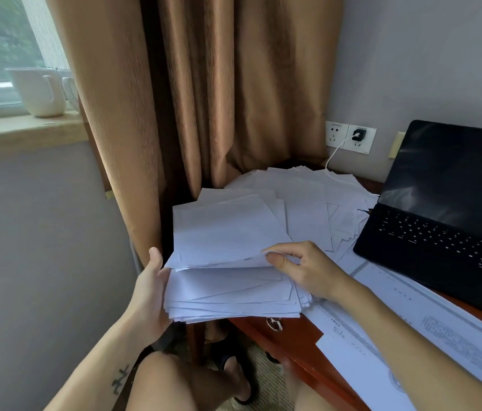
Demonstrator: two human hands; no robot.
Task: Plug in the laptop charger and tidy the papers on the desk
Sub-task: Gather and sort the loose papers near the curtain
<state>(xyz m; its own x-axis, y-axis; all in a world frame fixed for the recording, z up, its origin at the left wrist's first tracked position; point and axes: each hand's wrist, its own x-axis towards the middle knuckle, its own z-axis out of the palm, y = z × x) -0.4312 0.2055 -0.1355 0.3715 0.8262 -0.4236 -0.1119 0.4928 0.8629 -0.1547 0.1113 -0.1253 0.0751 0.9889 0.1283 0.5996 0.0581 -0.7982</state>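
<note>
On the table (293, 336), left of the open laptop (447, 215), we hold the papers (228, 289) over its corner, left hand (151, 292) cupping their edge, right hand (305, 268) pinching top sheets, charger (357, 134) in the wall socket (367, 144).

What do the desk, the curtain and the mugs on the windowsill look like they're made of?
Desk: reddish-brown wood, glossy varnish by its sheen; veneer is possible.
Curtain: tan woven fabric, matte, hanging in soft folds.
Mugs: white and smooth, probably glazed ceramic.
</note>
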